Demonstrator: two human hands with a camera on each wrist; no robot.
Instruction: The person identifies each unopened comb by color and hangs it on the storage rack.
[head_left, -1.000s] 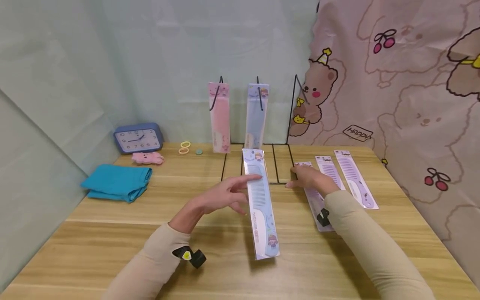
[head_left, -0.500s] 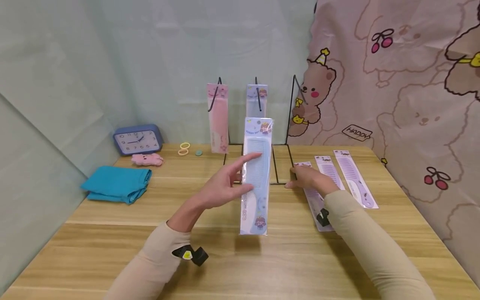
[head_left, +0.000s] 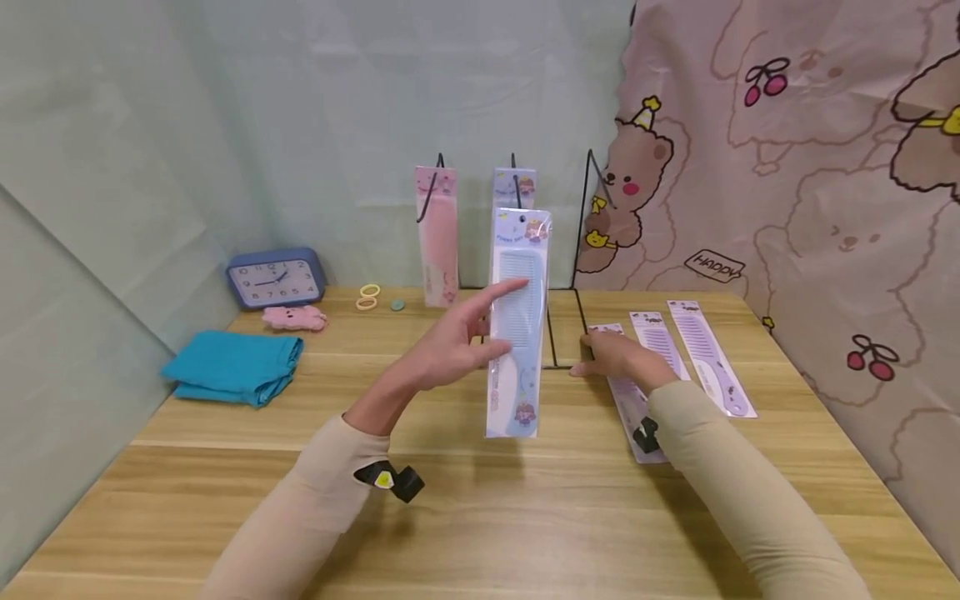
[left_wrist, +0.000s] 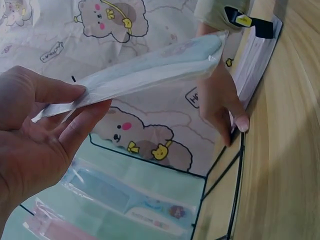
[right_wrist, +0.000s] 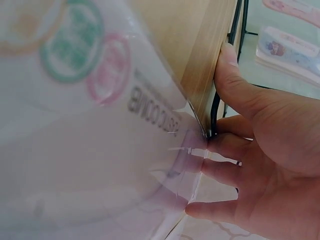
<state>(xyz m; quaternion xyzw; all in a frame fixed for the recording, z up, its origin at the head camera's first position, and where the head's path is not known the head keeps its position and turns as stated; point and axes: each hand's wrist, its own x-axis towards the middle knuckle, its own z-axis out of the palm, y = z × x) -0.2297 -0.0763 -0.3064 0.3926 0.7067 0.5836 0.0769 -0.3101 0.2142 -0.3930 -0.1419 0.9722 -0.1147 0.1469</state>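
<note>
My left hand (head_left: 442, 354) pinches a packaged light-blue comb (head_left: 512, 408) between thumb and fingers, and holds it upright above the table. In the left wrist view this pack (left_wrist: 150, 70) appears nearly edge-on. A black wire rack (head_left: 582, 221) stands behind it. From its hooks hang a pink comb pack (head_left: 439, 250) and another blue comb pack (head_left: 504, 182), mostly hidden by the held one. My right hand (head_left: 621, 354) grips the rack's base wire at the front right corner, thumb on one side and fingers on the other. It partly covers a purple comb pack (head_left: 628, 408).
Two more purple comb packs, a middle one (head_left: 660, 342) and an outer one (head_left: 712, 362), lie at the right. At the left are a folded teal cloth (head_left: 236, 367), a blue clock (head_left: 276, 277), a pink plush clip (head_left: 295, 317) and hair ties (head_left: 367, 296).
My left hand has lifted the blue comb pack and moved it forward, from tilted low over the table to upright in front of the hanging blue pack. My right hand has stayed put.
</note>
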